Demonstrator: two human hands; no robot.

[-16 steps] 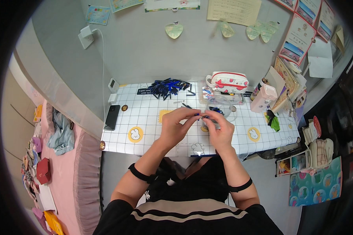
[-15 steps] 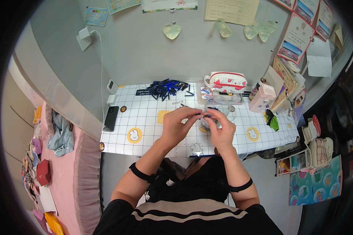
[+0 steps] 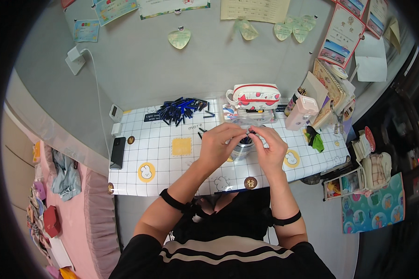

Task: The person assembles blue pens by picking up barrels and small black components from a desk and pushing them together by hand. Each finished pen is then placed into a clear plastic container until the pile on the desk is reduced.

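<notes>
Both hands meet over a clear round container [image 3: 241, 153] that has dark sticks inside. A small dark piece [image 3: 251, 133] shows at the pinched fingertips of my right hand [image 3: 272, 149]. My left hand [image 3: 217, 147] is closed too, thumb against forefinger, its tips almost touching the right ones; whatever it pinches is too small to make out. Farther left on the table lies a heap of short dark-blue and black sticks [image 3: 179, 110], perhaps ink cartridges. A few loose sticks [image 3: 209, 114] lie between that heap and my hands.
A white pencil case with red trim [image 3: 257, 96] rests on a clear box [image 3: 233, 114] behind the container. To the right stand a pink box [image 3: 302, 113] and upright notebooks [image 3: 331, 93]. A black phone [image 3: 118, 152] lies at the table's left edge.
My view has shifted, so the table appears farther left. The hands have moved slightly right over the table, and more of the container shows between them. Both stay pinched.
</notes>
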